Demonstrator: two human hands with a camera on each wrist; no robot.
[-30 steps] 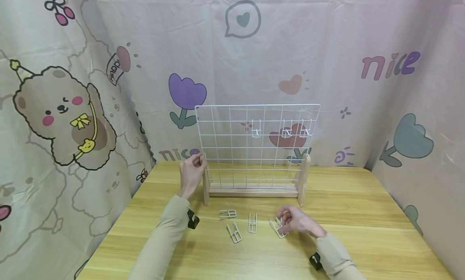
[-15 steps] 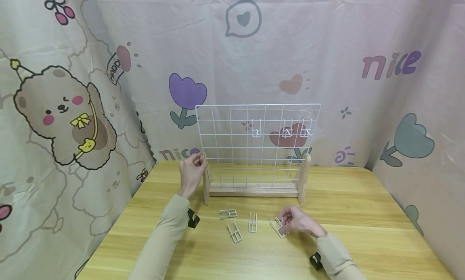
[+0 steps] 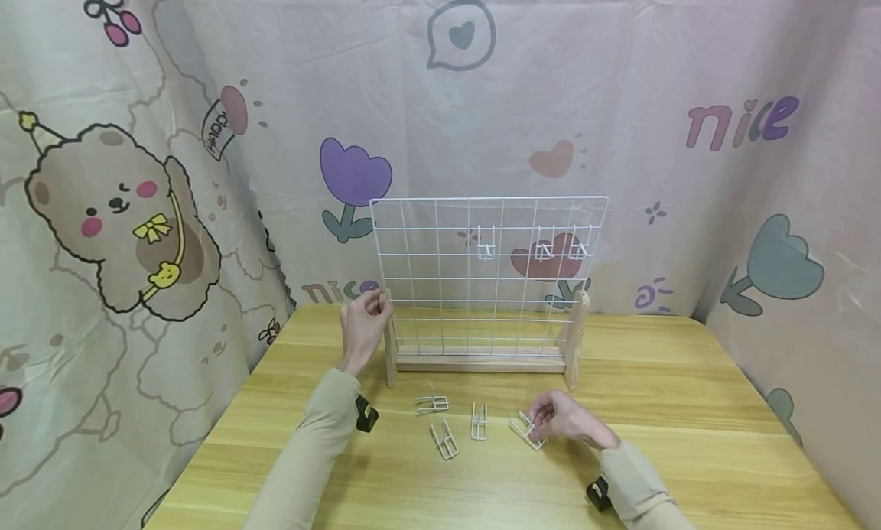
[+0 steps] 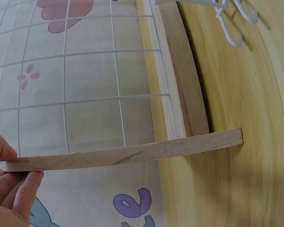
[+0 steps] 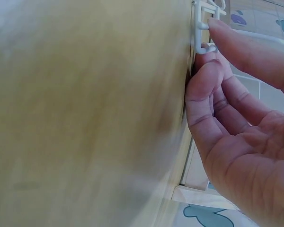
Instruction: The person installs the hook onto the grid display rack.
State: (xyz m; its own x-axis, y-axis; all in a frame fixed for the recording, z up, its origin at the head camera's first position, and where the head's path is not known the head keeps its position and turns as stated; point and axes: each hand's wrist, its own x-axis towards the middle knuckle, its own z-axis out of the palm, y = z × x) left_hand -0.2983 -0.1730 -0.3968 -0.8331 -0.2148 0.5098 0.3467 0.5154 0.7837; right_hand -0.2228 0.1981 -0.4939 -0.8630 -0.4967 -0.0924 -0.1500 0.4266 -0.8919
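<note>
With thumb and fingers, my left hand [image 3: 363,327] pinches the top of the left wooden upright [image 4: 123,153] of a stand. That stand bears a white wire grid panel [image 3: 468,278], tilted slightly back. My right hand [image 3: 564,419] is low over the table at the right front, thumb and fingertips pinching a white wire hook [image 5: 198,30]. Part of this hook is hidden behind the fingers in the head view. Three like hooks lie loose to its left: one hook [image 3: 479,437], another hook [image 3: 449,443] and a third hook [image 3: 440,398] nearest the stand.
On the upper part of the grid hang three white hooks, a left one [image 3: 486,256], a middle one [image 3: 544,256] and a right one [image 3: 580,255]. The right wooden upright [image 3: 574,339] stands opposite. Patterned cloth [image 3: 440,132] hangs behind and beside the wooden table [image 3: 654,377].
The hook at my right hand has turned and shifted very slightly; that hand has barely moved. My left hand stays on the upright.
</note>
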